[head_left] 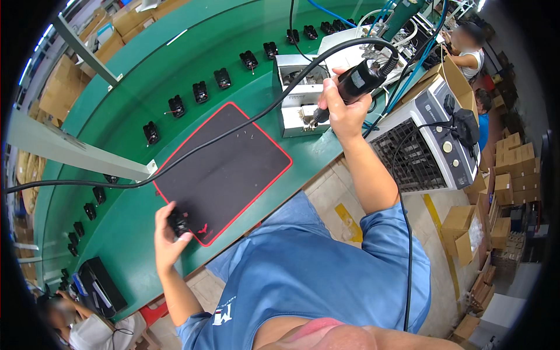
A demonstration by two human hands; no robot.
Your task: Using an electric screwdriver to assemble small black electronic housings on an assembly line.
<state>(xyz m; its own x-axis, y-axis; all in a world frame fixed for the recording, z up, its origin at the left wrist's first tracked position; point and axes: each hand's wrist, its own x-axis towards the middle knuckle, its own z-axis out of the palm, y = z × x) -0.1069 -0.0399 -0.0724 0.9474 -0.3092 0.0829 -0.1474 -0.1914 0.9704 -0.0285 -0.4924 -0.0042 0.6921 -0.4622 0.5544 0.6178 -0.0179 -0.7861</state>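
Observation:
My right hand [345, 115] is wrapped round a black electric screwdriver [360, 79] with a thick cable at its top end. Its lower end slants down over a white metal box [294, 90], apparently a screw feeder, at the mat's far right. Whether the tip touches the box I cannot tell. At the near left corner of a black mat with a red edge [221, 160], my left hand [168, 239] grips a small black device [178, 221] between thumb and fingers. Part of the device is hidden by them. A few tiny screws [245, 135] lie on the mat.
Similar black devices [200, 91] stand in a row along the green belt [169, 64]. The screwdriver's cable [233, 121] arcs over the mat. A grey post [81, 143] rises at left, an air cooler [420, 151] stands at right. Other people sit at both ends.

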